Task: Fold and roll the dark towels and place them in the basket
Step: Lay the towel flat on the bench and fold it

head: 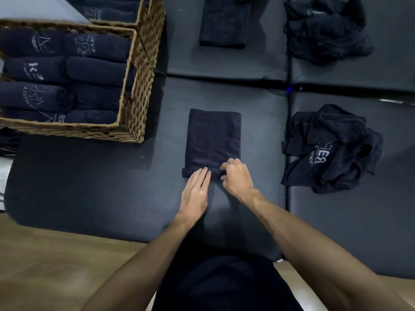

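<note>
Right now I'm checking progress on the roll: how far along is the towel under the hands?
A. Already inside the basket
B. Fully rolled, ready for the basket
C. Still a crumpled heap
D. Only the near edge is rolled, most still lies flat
D: the folded towel lies flat on the mat, with just a thin roll at its near edge under the left hand and right hand.

Dim, cool overhead light falling evenly, basket (134,90) casting a soft shadow to the near right, dark towels losing detail against the dark mat (89,176), wide-angle bending showing at edges, far corners blurring slightly.
</note>
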